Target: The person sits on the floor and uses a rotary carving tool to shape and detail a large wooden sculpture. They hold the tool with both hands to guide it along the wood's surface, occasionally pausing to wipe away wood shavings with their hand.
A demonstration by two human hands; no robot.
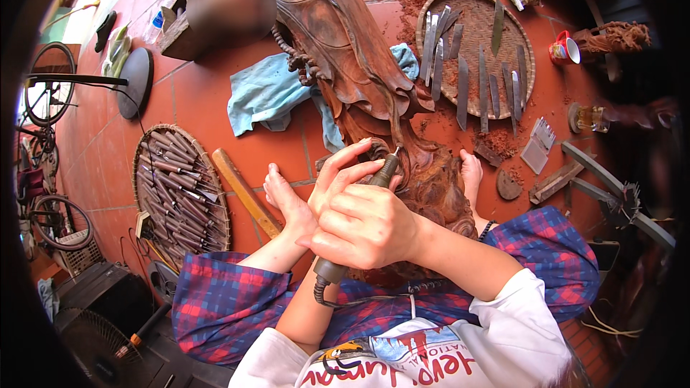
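Observation:
My right hand [370, 223] is wrapped around a dark rotary carving tool [330, 270] with a coiled cord at its back end. Partly behind it, my left hand [338, 172] has its fingers curled against the front of the same tool. The thin tip of the tool [397, 151] points away from me, at the lower folds of a reddish-brown carved wooden statue [338, 36]. The statue lies lengthwise, its rough base [431, 187] between my bare feet. A light blue cloth [269, 93] is partly under the statue.
At left, a round woven tray [220, 226] holds many brown-handled chisels, with a wooden mallet-like stick [246, 194] beside it. A second woven tray [528, 36] at far right carries flat metal blades. Wood shavings [503, 140], a red cup [565, 49] and a metal stand [611, 187] are also at right.

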